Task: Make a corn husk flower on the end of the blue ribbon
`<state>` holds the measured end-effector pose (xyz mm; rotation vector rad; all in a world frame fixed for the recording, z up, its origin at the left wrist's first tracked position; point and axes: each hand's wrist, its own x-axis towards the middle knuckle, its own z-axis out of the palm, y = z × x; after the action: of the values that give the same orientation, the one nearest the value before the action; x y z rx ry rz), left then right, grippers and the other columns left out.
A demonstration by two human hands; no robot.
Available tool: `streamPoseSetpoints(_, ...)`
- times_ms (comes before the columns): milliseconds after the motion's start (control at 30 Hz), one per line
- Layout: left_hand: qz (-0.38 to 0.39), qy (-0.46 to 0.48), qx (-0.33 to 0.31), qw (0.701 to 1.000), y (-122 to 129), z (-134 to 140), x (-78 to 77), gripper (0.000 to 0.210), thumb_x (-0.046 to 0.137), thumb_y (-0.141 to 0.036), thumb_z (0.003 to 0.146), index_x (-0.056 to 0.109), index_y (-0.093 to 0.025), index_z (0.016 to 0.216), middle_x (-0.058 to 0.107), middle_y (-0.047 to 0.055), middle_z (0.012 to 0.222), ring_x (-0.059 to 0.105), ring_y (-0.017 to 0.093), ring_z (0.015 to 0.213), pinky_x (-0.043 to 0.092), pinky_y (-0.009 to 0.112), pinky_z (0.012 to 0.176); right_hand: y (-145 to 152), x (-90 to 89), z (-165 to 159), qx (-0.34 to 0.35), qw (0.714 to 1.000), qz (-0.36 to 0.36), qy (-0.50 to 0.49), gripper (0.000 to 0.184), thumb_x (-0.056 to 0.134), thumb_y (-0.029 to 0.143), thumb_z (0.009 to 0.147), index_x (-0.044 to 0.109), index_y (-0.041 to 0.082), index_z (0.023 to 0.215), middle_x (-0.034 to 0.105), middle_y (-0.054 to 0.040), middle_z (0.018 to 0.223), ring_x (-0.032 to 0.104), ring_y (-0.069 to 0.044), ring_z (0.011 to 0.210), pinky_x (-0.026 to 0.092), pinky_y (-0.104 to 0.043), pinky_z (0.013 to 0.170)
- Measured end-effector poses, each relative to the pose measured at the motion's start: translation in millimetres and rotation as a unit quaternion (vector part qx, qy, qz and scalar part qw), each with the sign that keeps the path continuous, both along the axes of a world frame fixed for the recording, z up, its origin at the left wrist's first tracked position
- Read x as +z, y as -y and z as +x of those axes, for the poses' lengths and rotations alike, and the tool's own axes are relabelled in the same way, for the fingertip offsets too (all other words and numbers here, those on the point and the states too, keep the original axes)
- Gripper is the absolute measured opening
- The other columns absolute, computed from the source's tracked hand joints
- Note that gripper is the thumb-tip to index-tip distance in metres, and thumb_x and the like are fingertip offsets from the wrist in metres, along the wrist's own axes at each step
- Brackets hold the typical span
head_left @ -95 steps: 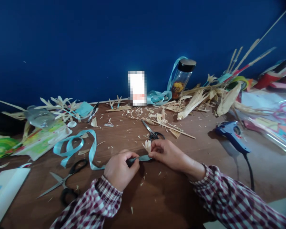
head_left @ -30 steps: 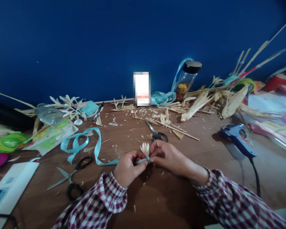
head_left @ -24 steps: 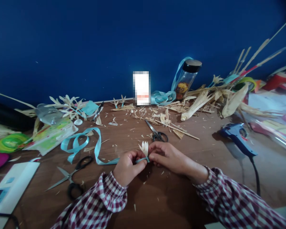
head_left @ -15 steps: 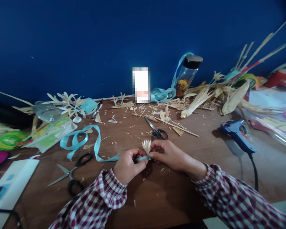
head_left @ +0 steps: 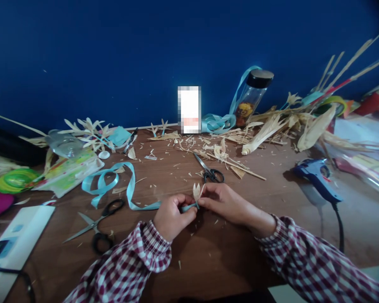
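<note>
My left hand (head_left: 176, 215) pinches a light-blue ribbon (head_left: 131, 187) near its end; the rest curls leftward over the brown table. A small pale husk flower (head_left: 196, 192) stands upright between the hands, the ribbon against its base. The fingers of my right hand (head_left: 222, 203) are closed on the flower's lower part, which they partly hide. Just beyond my right hand lies a pair of black-handled scissors (head_left: 211, 173). To the left of my left hand rests a larger pair of scissors (head_left: 96, 225), blades spread.
A blue glue gun (head_left: 318, 176) lies at the right with its cord. Husk scraps, a dried husk (head_left: 265, 132) and a glass jar (head_left: 251, 99) line the back. A white power strip (head_left: 34, 227) sits at left, below a clear plastic cup (head_left: 65, 145).
The husk flower has turned between my fingers, showing fewer petals now. Both hands stay close together, still gripping. The whole view has shifted slightly.
</note>
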<state>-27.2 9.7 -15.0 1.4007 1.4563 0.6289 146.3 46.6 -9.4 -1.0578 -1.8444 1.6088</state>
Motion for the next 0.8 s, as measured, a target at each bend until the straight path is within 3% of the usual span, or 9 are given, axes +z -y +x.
streamPoseSetpoints(167, -0.004, -0.013, 0.000, 1.000, 0.7, 0.4, -0.1, 0.020, 0.056, -0.029, 0.064, 0.064, -0.012, 0.072, 0.062, 0.004, 0.064, 0.053, 0.015, 0.060, 0.041, 0.026, 0.058, -1.5, -5.5, 1.5, 0.019, 1.000, 0.001, -0.013, 0.008, 0.059, 0.022, 0.079, 0.058, 0.015, 0.075, 0.056, 0.0014, 0.069, 0.051, -0.012, 0.067, 0.040, -0.024, 0.064)
streamPoseSetpoints(333, 0.001, 0.024, -0.019, 1.000, 0.4, -1.5, -3.0, 0.022, 0.054, -0.027, 0.068, 0.066, -0.011, 0.077, 0.066, 0.007, 0.072, 0.057, 0.017, 0.066, 0.045, 0.028, 0.065, -2.4, -10.0, 2.9, 0.022, 0.999, -0.034, -0.010, 0.008, 0.056, 0.021, 0.081, 0.058, 0.014, 0.083, 0.054, 0.0017, 0.070, 0.048, -0.010, 0.062, 0.039, -0.022, 0.058)
streamPoseSetpoints(800, 0.002, -0.022, 0.011, 1.000, 2.2, 1.8, -1.0, 0.018, 0.058, -0.030, 0.065, 0.064, -0.013, 0.069, 0.062, 0.002, 0.060, 0.051, 0.013, 0.056, 0.039, 0.023, 0.053, 1.0, -2.4, -1.2, 0.005, 1.000, -0.017, 0.014, 0.009, 0.058, 0.021, 0.079, 0.057, 0.013, 0.075, 0.054, 0.0018, 0.067, 0.049, -0.011, 0.062, 0.039, -0.024, 0.060)
